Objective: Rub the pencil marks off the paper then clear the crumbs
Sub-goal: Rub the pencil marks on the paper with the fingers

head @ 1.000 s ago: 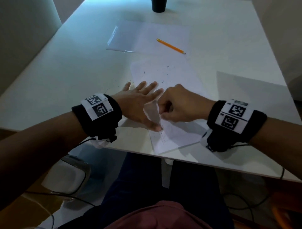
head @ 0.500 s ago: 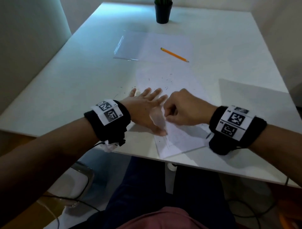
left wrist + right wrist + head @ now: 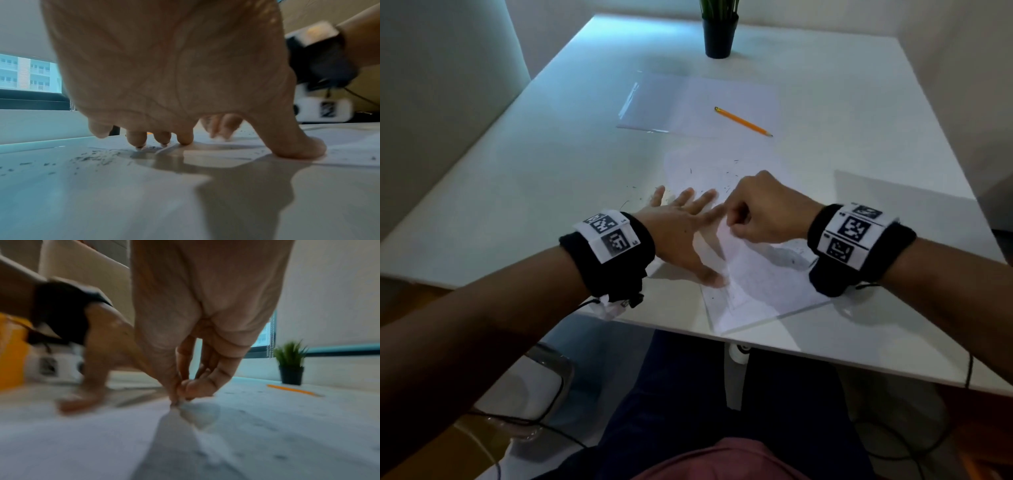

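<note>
Left hand lies spread flat, pinning the paper at the table's near edge; right hand pinches something tiny, unidentifiable, against the sheet, crumbs scattered beside it.

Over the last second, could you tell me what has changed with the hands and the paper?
Little has visibly changed. The right hand stays pinched over the paper, apparently rubbing; its blurred wrist view suggests motion, and what it pinches is hidden. The left hand stays flat, fingers spread, pressing the sheet down. The crumbs and the pencil lie where they were; only the head camera tilted up.
</note>
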